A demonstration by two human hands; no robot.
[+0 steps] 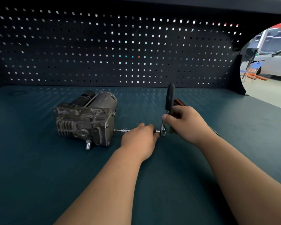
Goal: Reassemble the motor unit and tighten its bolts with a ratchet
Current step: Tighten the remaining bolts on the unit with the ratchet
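The grey metal motor unit point(84, 117) lies on the dark green bench top point(39, 168), left of centre. A thin extension bar with a socket point(122, 130) runs from its right side toward my hands. My left hand point(140, 140) grips the bar's right part, just left of the ratchet head. The ratchet point(169, 101) stands upright, its black handle pointing up and away. My right hand point(185, 124) grips the ratchet's lower shaft just above the head, thumb pressed on it.
A black and orange tool handle point(178, 102) lies on the bench behind my right hand. A dark pegboard point(120, 46) walls the back. At the right, past the bench's edge, an open shop floor with a white car point(276, 62) and a blue chair.
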